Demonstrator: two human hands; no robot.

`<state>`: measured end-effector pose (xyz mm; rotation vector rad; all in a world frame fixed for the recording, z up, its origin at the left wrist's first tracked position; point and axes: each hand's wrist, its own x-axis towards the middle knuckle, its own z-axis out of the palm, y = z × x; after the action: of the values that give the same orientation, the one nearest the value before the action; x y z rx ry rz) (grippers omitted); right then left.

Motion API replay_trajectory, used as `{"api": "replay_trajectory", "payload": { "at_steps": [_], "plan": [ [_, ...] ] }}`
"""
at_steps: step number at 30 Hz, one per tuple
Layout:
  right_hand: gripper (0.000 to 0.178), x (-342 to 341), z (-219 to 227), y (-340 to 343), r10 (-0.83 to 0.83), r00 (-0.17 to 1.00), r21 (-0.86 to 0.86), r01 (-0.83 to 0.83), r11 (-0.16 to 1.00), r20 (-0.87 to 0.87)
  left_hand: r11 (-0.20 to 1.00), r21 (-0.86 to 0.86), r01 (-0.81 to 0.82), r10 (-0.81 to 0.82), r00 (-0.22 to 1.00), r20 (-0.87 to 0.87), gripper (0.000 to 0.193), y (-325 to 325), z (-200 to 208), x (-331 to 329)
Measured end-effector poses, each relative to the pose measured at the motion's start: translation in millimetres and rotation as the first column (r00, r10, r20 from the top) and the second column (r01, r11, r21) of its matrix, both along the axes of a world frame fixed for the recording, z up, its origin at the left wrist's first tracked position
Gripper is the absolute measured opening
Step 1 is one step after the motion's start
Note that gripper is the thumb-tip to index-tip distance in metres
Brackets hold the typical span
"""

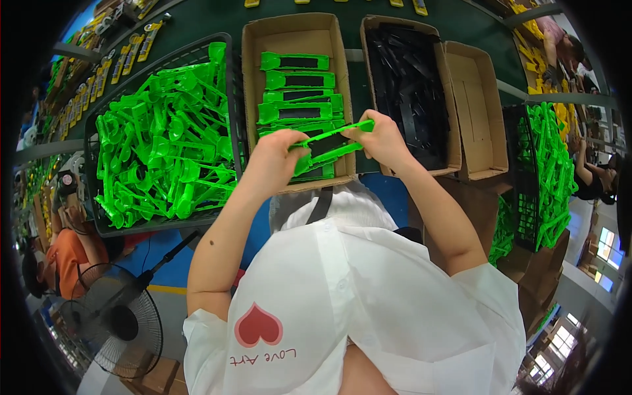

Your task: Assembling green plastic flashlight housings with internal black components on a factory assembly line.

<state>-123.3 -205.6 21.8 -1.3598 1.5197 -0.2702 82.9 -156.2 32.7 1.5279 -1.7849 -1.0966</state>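
Observation:
Both my hands hold a long green plastic frame (337, 151) over the near end of an open cardboard box. A flat black strip (327, 143) lies between the frame's two green side bars. My left hand (278, 158) has its fingers closed on the wider left end. At the opposite end, my right hand (384, 139) pinches the bars between thumb and fingers. Beneath, in the cardboard box (293, 34), several green frames (296, 80) with black strips lie stacked in a column, partly hidden by my hands and the held frame.
On the left stands a black plastic crate (232, 82) heaped with loose green parts (164, 138). To the right are a cardboard box of black strips (408, 92) and another cardboard box (471, 99). Farther right sits a second crate of green parts (552, 174). A fan (122, 322) stands lower left; people work nearby.

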Motion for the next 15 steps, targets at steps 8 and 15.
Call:
{"api": "replay_trajectory", "payload": {
  "at_steps": [8, 15],
  "plan": [
    [0.024, -51.0, -10.6, 2.4, 0.080, 0.851, 0.251, -0.241, 0.937, 0.519, 0.816, 0.578, 0.008, 0.296, 0.852, -0.431, 0.018, 5.2, -24.3, 16.8],
    [0.017, -57.1, -12.6, 8.6, -0.008, 0.897, 0.063, -0.021, 0.998, 0.442, 0.812, 0.583, 0.017, 0.343, 0.794, -0.501, 0.017, 11.4, 7.8, 8.3]
  ]
}}
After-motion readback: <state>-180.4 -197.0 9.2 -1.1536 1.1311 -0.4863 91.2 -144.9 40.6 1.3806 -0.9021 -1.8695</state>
